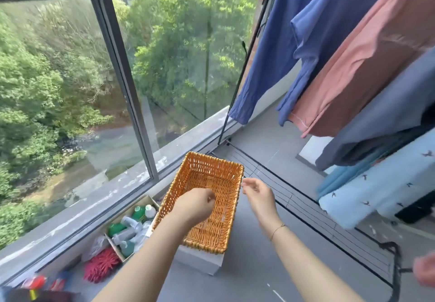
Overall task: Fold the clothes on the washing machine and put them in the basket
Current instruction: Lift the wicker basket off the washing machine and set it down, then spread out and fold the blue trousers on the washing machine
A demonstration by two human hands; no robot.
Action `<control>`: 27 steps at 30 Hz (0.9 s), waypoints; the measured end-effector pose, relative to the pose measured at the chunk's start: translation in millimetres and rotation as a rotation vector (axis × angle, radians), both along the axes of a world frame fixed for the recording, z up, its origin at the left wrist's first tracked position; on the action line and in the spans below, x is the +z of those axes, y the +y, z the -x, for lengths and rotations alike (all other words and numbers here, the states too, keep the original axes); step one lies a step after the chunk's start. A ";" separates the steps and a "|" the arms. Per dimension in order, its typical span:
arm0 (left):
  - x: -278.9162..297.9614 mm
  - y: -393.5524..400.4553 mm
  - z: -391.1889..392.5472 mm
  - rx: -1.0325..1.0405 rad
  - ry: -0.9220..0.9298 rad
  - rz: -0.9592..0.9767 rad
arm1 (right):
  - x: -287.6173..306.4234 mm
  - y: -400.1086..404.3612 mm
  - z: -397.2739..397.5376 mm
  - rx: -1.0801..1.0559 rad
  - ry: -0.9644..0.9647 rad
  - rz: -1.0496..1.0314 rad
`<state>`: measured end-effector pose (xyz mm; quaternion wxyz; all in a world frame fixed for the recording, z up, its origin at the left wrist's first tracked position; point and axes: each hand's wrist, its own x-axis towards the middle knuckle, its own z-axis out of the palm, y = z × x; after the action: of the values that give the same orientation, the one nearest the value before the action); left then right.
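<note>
An orange wicker basket stands on a white box near the window, and nothing lies inside it. My left hand hovers over the basket's middle with its fingers curled shut and nothing in them. Just past the basket's right rim is my right hand, fingers loosely apart and holding nothing. The washing machine and the clothes on it are out of view.
Blue, pink and grey garments hang on a drying rack at the right. A cardboard box of bottles and a red mop head sit left of the basket, under the window. The floor is grey tile.
</note>
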<state>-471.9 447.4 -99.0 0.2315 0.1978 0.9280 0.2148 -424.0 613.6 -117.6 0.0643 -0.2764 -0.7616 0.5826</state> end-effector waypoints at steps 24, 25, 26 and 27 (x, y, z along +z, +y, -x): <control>215.4 266.0 98.1 0.113 0.297 -0.444 | 205.4 273.9 99.5 0.138 0.422 -0.125; 220.4 273.0 104.0 0.124 0.311 -0.466 | 211.7 283.2 107.1 0.157 0.445 -0.133; 227.6 281.4 112.7 0.134 0.329 -0.488 | 221.1 294.2 118.1 0.167 0.472 -0.152; 232.2 286.1 119.2 0.143 0.340 -0.497 | 228.4 300.9 126.1 0.176 0.487 -0.158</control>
<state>-591.0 733.6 133.2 0.0019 0.2156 0.8840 0.4148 -550.1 914.5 110.8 0.2162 -0.0551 -0.7877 0.5742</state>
